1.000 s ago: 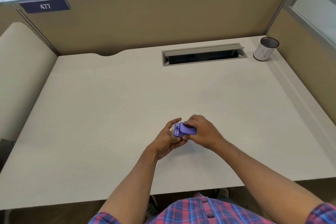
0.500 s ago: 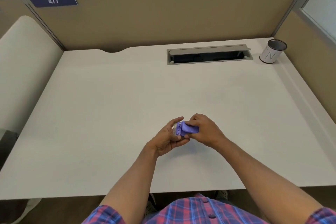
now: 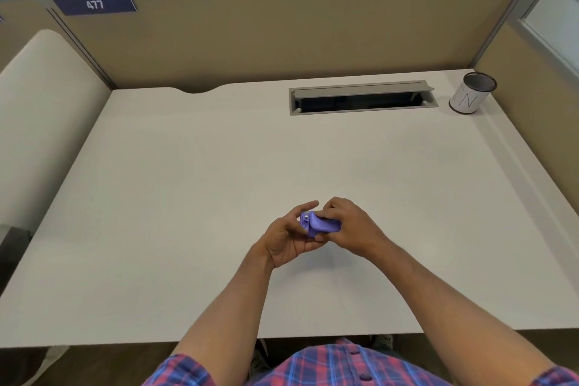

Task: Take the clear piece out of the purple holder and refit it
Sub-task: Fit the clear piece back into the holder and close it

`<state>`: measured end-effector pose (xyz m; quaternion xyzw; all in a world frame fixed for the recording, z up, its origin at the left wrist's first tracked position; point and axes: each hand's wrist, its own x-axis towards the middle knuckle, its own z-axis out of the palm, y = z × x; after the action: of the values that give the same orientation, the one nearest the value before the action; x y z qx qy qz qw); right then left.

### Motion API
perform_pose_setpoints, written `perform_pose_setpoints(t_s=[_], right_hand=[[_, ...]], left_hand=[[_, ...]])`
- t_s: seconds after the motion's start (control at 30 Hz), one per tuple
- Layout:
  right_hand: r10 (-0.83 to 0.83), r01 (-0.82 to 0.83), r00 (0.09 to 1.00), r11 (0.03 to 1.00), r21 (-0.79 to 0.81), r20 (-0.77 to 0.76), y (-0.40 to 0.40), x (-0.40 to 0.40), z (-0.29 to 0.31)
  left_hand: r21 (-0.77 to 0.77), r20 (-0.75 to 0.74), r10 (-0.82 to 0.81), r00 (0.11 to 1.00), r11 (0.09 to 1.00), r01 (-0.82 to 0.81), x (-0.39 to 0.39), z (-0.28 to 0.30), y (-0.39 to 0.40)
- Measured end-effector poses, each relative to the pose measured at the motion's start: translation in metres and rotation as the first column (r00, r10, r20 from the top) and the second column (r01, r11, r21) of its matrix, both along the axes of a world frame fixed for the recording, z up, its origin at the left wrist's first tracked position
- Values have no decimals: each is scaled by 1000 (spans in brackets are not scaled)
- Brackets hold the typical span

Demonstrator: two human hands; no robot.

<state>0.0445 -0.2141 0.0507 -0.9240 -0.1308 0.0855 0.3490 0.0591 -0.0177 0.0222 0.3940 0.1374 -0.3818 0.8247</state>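
A small purple holder (image 3: 319, 225) is held between both hands just above the near middle of the white desk (image 3: 194, 185). My left hand (image 3: 289, 238) cups it from below and the left, thumb up beside its end. My right hand (image 3: 351, 226) grips its right side from above, fingers curled over it. The clear piece is hidden by the fingers and the holder; I cannot tell whether it sits inside.
A grey cable slot (image 3: 362, 97) is set in the desk at the back. A white cup with a dark rim (image 3: 471, 94) stands at the back right corner. Beige partition walls (image 3: 282, 31) close off the back and right sides.
The hands stay together on the purple holder, with the holder turned slightly. The view has shifted a little; nothing was let go.
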Motion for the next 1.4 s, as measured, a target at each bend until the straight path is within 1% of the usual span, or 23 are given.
perform_pose_setpoints(t_s=[0.1, 0.2, 0.33, 0.47, 0.57, 0.73, 0.87, 1.03, 1.1, 1.27, 1.4], right_hand=[[31, -31, 1000, 999, -30, 0, -4, 1, 1], [34, -34, 999, 999, -40, -7, -6, 4, 2], [13, -12, 998, 1000, 18, -61, -10, 3, 2], [-46, 57, 993, 993, 107, -105, -11, 1, 2], [-52, 63, 994, 991, 122, -93, -11, 1, 2], [-62, 72, 995, 989, 131, -80, -12, 3, 5], [-47, 59, 996, 987, 149, -81, -12, 3, 8], [-32, 35, 999, 996, 76, -43, -10, 5, 9], [-27, 30, 998, 999, 39, -60, -8, 5, 6], [-37, 35, 990, 999, -21, -133, -4, 5, -7], [-25, 25, 988, 1000, -1, -152, -2, 3, -11]], left_hand=[[-38, -14, 25, 1000, 999, -25, 1, 0, -1], [-33, 5, 10, 1000, 999, -10, 1, 1, -1], [12, 42, -39, 998, 999, 38, 0, 4, 0], [-25, 29, -34, 999, 999, 35, -4, 1, 1], [-33, 21, -9, 1000, 999, 9, -4, -2, 0], [18, 35, 29, 999, 999, -29, 0, -1, 0], [1, 27, 52, 998, 999, -52, -3, 0, -2], [27, 45, 41, 998, 999, -42, -8, -2, -10], [30, 31, 58, 998, 998, -59, -9, -5, -13], [3, -76, 115, 990, 993, -115, -16, -15, -14], [35, -58, 121, 991, 992, -119, -19, -18, -15]])
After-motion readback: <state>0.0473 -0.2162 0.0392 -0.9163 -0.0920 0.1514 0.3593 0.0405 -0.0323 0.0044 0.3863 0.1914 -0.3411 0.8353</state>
